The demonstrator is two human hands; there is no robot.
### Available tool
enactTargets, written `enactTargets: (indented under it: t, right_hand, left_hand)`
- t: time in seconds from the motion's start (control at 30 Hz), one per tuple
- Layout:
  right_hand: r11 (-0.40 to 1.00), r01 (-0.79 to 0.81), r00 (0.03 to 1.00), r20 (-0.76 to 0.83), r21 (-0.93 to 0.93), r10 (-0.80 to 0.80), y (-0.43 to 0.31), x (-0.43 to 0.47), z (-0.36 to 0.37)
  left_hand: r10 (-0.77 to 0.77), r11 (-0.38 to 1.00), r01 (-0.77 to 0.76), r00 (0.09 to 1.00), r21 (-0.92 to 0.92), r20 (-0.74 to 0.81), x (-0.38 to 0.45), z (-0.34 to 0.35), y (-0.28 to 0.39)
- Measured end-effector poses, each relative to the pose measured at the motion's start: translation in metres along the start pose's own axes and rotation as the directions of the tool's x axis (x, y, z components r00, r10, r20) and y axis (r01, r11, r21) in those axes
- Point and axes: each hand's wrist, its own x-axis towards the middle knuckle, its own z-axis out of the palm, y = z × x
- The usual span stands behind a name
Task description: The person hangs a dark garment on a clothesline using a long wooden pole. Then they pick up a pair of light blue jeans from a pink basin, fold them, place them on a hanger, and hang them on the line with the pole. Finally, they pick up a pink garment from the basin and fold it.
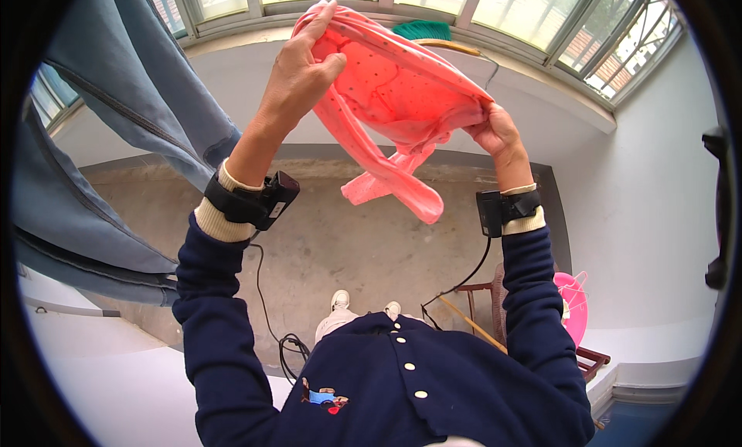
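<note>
A coral-pink garment (382, 87) with small dark dots is stretched out in the air between my two hands. My left hand (307, 70) grips its upper left edge, the thumb and fingertips showing against the cloth. Lower down on the right, my right hand (497, 128) pinches a bunched edge of the same fabric. Two narrow tube-like parts (406, 186) of the garment, apparently sleeves or legs, dangle crossed below it. The upper edge is spread apart, so the inside shows. Part of my right fingers is hidden by the cloth.
Blue-grey trousers (133, 105) hang at the left, close to my left forearm. A windowsill (556, 87) runs ahead, bearing a green-bristled brush (423, 30). A pink basin (574, 313) with hangers stands at the right, near a wooden stick (475, 325). Cables trail from both wrist devices.
</note>
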Motion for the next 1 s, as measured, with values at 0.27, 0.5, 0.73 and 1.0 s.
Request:
enactTargets:
  t: [0.27, 0.5, 0.73, 1.0]
  right_hand:
    - [0.698, 0.148, 0.812, 0.489, -0.700, 0.318, -0.017, -0.044, 0.015]
    - [0.877, -0.093, 0.886, 0.363, -0.472, 0.289, 0.013, -0.065, 0.030]
    - [0.982, -0.184, 0.887, 0.438, 0.046, 0.145, -0.006, -0.075, 0.042]
    - [0.934, -0.242, 0.837, 0.544, 0.262, 0.064, -0.005, -0.089, 0.075]
  left_hand:
    - [-0.091, 0.985, 0.090, 0.996, -0.145, -0.005, -0.014, -0.005, -0.013]
    - [-0.082, 0.986, 0.082, 0.997, -0.146, 0.006, -0.037, -0.003, -0.036]
    - [-0.261, 0.939, 0.277, 0.960, -0.202, 0.104, -0.060, 0.019, -0.074]
    - [-0.218, 0.950, 0.230, 0.973, -0.209, 0.078, -0.098, 0.058, -0.045]
